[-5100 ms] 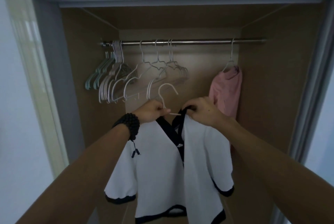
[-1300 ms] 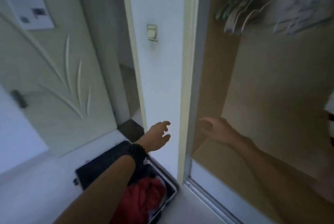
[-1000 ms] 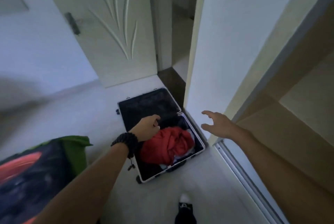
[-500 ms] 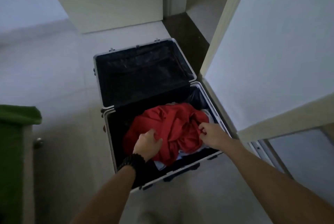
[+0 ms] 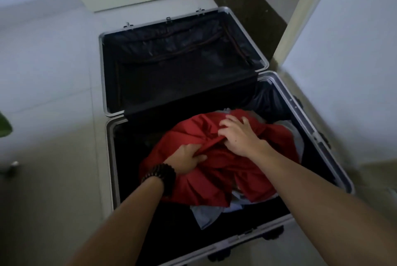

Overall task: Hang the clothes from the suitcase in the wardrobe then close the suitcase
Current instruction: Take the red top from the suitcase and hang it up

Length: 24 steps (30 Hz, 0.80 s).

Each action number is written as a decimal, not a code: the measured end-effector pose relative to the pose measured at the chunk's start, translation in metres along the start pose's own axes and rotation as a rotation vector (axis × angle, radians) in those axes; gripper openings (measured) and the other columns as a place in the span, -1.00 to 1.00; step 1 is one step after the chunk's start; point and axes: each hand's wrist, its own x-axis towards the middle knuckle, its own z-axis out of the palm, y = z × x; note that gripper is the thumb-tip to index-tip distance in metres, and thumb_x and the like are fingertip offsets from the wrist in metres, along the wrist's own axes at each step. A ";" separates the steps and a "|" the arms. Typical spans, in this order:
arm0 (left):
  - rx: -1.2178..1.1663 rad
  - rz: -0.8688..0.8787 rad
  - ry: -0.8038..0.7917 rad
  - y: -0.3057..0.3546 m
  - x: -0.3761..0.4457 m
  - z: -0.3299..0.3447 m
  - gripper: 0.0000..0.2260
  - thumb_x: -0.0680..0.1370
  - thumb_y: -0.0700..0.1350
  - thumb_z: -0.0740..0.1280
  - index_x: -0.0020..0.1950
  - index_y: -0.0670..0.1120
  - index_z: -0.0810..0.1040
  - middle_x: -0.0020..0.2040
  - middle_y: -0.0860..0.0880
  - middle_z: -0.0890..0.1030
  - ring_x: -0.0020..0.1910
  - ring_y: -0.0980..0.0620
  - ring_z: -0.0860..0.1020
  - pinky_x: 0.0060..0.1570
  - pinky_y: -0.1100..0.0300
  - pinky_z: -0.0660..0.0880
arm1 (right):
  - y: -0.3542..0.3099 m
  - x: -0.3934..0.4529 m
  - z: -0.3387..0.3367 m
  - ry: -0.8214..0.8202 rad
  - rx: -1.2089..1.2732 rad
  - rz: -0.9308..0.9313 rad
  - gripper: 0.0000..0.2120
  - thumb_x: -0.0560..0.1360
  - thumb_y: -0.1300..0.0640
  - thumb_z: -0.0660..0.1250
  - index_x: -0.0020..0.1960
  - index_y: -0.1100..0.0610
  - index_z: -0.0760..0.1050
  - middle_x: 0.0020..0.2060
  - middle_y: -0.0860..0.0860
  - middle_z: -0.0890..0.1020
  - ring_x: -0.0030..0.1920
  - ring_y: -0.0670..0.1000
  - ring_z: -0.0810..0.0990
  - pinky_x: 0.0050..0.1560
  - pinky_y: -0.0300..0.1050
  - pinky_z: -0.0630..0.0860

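1. While the suitcase (image 5: 107, 85) lies wide open on the pale floor (image 5: 53, 72), a green leaf (image 5: 4, 126) pokes in at the far left edge, with a small blurred metal thing low beside it that I can't make out.
2. Left hand (image 5: 187, 161), with a dark beaded bracelet (image 5: 160, 174) on the wrist, has its fingers curled into a fold of the red garment (image 5: 214, 179), gripping the cloth.
3. That red garment sits heaped in the near half of the suitcase, on top of pale blue clothing (image 5: 206, 214) that peeks out below it.
4. Far half, the lid (image 5: 182, 61), lies flat with its dark lining showing.
5. Right hand (image 5: 238, 137) is on top of the red heap, fingers spread and bent into the cloth; thumb pinches a ridge of fabric close to the left hand.
6. Dark fabric (image 5: 266, 102) is bunched in the back right corner of the near half.
7. Over on the right, a white panel (image 5: 343, 61) stands just beside the suitcase.
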 end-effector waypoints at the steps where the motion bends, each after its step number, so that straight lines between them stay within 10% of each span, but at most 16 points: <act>1: -0.020 0.025 0.023 0.006 -0.010 -0.020 -0.84 0.58 -0.10 0.32 0.12 -0.07 0.60 0.01 0.04 0.65 -0.07 0.21 0.54 -0.02 0.38 0.35 | -0.001 -0.006 -0.015 0.063 0.098 -0.041 -0.72 0.44 0.04 0.15 0.01 0.01 0.59 0.12 -0.01 0.58 0.31 0.08 0.43 0.30 0.11 0.20; 6: -0.005 0.058 0.149 0.085 -0.080 -0.136 -0.83 0.55 -0.25 0.29 0.06 -0.05 0.60 -0.17 0.10 0.58 -0.23 0.23 0.51 -0.17 0.46 0.36 | -0.015 -0.059 -0.149 0.171 0.610 0.023 -0.77 0.55 0.03 0.27 -0.23 0.08 0.55 -0.37 -0.01 0.61 -0.32 -0.04 0.61 -0.23 -0.08 0.55; 10: 0.093 0.054 0.220 0.183 -0.145 -0.226 -0.73 0.46 -0.36 0.19 -0.02 -0.08 0.58 -0.21 0.02 0.55 -0.20 0.05 0.53 -0.24 0.45 0.39 | -0.029 -0.115 -0.293 0.234 0.535 0.023 -0.69 0.49 -0.10 0.37 -0.30 0.09 0.56 -0.43 -0.06 0.57 -0.36 -0.13 0.54 -0.30 -0.21 0.42; 15: 0.172 0.164 0.398 0.336 -0.239 -0.343 -0.80 0.27 -0.19 0.08 -0.27 0.03 0.45 -0.28 -0.05 0.56 -0.25 -0.16 0.56 -0.24 -0.06 0.54 | -0.049 -0.210 -0.508 0.171 0.422 0.053 -0.64 0.48 -0.17 0.36 -0.32 0.08 0.50 -0.45 -0.10 0.53 -0.39 -0.16 0.50 -0.31 -0.20 0.41; 24: 0.267 0.401 0.570 0.578 -0.390 -0.553 -0.85 0.41 -0.33 0.19 -0.23 -0.15 0.51 -0.28 -0.13 0.57 -0.26 -0.16 0.51 -0.26 0.10 0.40 | -0.090 -0.397 -0.828 0.416 0.147 0.155 -0.76 0.48 0.11 0.38 -0.29 0.06 0.38 -0.47 -0.17 0.43 -0.43 -0.22 0.41 -0.30 -0.22 0.32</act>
